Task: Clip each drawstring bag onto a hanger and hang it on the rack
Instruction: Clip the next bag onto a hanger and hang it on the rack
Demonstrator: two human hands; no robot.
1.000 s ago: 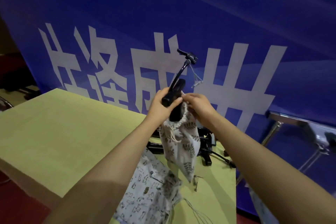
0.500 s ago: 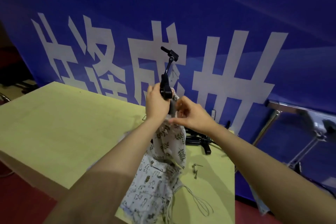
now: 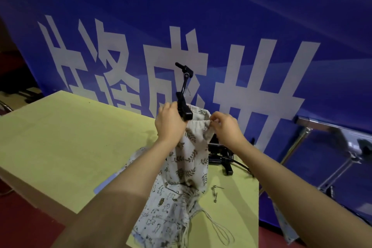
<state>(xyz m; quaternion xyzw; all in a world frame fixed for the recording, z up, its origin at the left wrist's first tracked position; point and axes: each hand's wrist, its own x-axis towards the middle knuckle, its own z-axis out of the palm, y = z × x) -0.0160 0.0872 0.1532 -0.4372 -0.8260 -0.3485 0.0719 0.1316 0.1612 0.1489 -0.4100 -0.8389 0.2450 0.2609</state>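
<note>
A cream drawstring bag with a leaf print (image 3: 189, 155) hangs in the air over the table. My left hand (image 3: 170, 122) grips a black clip hanger (image 3: 184, 102) at the bag's gathered top, its clip pressed against the left end of the hem. My right hand (image 3: 225, 125) pinches the right end of the hem and holds the opening stretched wide. A second bag with a small cat print (image 3: 163, 213) lies flat on the table below, its cords trailing toward the front edge.
The yellow-green table (image 3: 66, 139) extends to the left. More black clip hangers (image 3: 220, 157) lie behind the bags, and a small metal clip (image 3: 215, 193) lies to the right. A chrome rack frame (image 3: 330, 147) stands at right before a blue banner.
My right hand has moved right along the hem, stretching the bag's top open. The hanger now stands more upright in my left hand, with its clip at the hem's left end.
</note>
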